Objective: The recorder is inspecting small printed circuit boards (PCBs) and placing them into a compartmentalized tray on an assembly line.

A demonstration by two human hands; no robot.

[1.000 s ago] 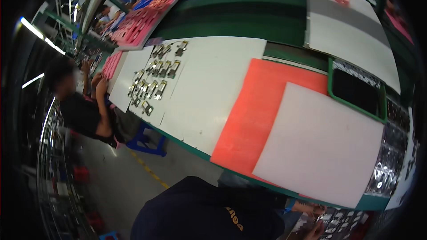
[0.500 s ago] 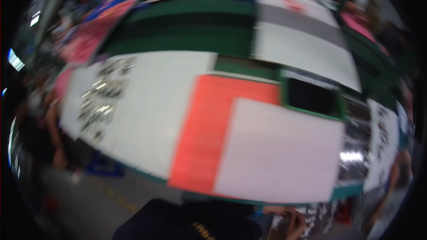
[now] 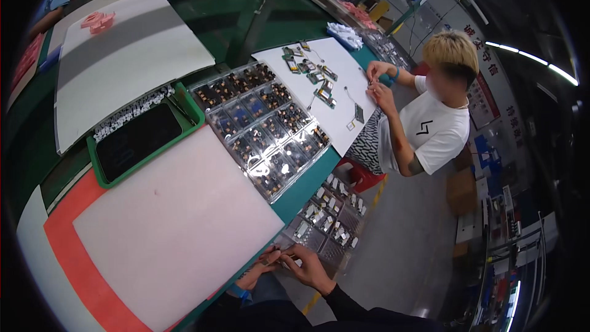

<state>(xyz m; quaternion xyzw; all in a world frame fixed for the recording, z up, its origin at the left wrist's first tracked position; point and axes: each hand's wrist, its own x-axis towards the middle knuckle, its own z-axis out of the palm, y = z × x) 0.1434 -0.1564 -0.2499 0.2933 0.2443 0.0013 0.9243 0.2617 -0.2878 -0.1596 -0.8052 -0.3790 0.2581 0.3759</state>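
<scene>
Close together at the bench's near edge are my left hand [image 3: 264,264] and my right hand [image 3: 309,267]. A blue band circles my left wrist; a dark sleeve covers my right forearm. The fingertips of both hands are pinched together around something too small to make out. Just beyond them, below bench level, a clear compartment tray [image 3: 324,245] holds many small white and dark parts. To the left of my hands lies a pale foam sheet [image 3: 178,221] over a red sheet [image 3: 77,255].
A second clear divided tray [image 3: 272,200] of small dark parts rests on the bench. Left of it, a green tray [image 3: 198,114] holds a black phone-like slab [image 3: 140,141] and white pieces. A co-worker [image 3: 439,117] sits at right by a white sheet [image 3: 344,138] bearing several circuit boards [image 3: 324,93].
My view has swung to the right and steadied. My hands, low at the edge and blurred before, now show clearly, still close together. The co-worker is now plainly in view.
</scene>
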